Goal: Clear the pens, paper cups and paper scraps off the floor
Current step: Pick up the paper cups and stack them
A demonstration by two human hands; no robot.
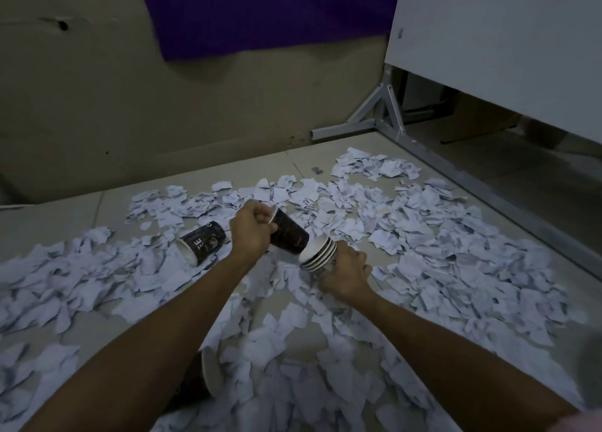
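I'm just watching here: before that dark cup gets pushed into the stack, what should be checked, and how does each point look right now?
1. Left hand grips the dark cup near its rim: ok.
2. Right hand holds the stack of cups, its open mouth facing the dark cup: ok.
3. Dark cup's base is at the stack's mouth, roughly lined up: ok.
4. Stack's top cup free of paper scraps inside: cannot tell.
5. Other cups left to collect: not ok, a loose cup lies on its side to the left, and another cup sits under the left forearm.
6. Paper scraps cleared from the floor: not ok, they cover it.
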